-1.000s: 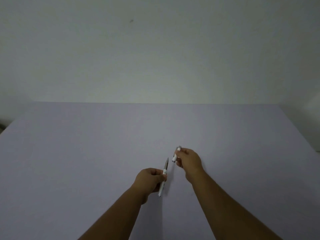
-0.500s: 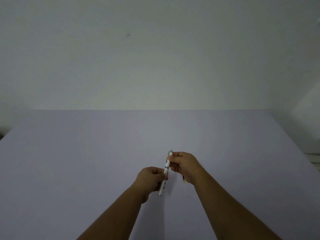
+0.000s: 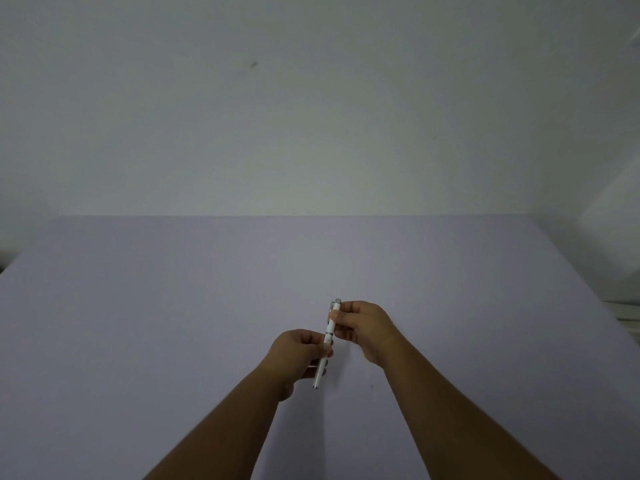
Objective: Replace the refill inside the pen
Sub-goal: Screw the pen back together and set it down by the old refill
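Note:
A slim white pen [image 3: 329,330] with silver rings is held over the pale lilac table [image 3: 173,306], its clip end pointing away from me and its tip toward me. My left hand [image 3: 298,355] grips the lower half of the barrel. My right hand [image 3: 363,327] pinches the upper half near the clip. The two halves sit together in one line. Beneath my right hand a small yellowish sliver [image 3: 364,357] peeks out; what it is I cannot tell. The refill is hidden inside the barrel.
A plain white wall rises behind the table's far edge. The table's right edge runs diagonally at the right, with something pale [image 3: 623,313] beyond it. A tiny dark speck [image 3: 371,386] lies on the table near my right forearm.
One second ago my right hand held the upper pen part apart from the lower part. It has since brought it onto the lower part, and the pen is now one piece.

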{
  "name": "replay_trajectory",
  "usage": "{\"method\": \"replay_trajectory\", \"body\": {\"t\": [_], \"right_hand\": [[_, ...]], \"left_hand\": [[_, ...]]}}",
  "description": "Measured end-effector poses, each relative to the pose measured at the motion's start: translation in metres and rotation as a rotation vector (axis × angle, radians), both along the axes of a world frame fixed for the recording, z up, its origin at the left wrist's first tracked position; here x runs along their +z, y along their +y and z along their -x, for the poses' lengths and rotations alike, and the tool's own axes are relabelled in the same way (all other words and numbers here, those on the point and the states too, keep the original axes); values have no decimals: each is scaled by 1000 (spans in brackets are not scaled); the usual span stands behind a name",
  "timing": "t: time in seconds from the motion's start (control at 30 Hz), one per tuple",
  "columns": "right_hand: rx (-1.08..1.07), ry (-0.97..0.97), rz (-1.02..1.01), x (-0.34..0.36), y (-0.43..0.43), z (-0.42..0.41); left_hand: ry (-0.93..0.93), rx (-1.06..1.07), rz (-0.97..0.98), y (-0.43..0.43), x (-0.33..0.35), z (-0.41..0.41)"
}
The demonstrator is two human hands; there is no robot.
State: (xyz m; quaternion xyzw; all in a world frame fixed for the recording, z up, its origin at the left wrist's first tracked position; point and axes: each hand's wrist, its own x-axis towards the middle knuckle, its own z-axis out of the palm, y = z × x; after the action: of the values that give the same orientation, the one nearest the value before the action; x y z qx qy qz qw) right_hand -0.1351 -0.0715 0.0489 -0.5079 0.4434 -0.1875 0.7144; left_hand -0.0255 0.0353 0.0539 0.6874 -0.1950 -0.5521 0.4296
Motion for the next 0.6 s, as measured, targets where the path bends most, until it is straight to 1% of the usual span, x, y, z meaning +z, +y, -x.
{"method": "replay_trajectory", "body": {"t": [0.33,0.37,0.43,0.47,0.5,0.6], "right_hand": [[-7,73,-8,-8,-5,-3],[-29,103,-13,-10,-7,-4],[-159,168,-88,-16,-15,-4],[-215,225,-86,-19,-19,-3],[-222,332,-20,-22,-22,0],[0,764,355,-34,-21,12]], "left_hand": [[15,15,-29,-6,-12,-3],[24,19,-37,-6,-14,-3],[58,40,-56,-8,-19,-3],[80,57,-69,-9,-21,-3],[97,73,-83,-10,-24,-4],[89,100,-128,-14,-36,-3]]}}
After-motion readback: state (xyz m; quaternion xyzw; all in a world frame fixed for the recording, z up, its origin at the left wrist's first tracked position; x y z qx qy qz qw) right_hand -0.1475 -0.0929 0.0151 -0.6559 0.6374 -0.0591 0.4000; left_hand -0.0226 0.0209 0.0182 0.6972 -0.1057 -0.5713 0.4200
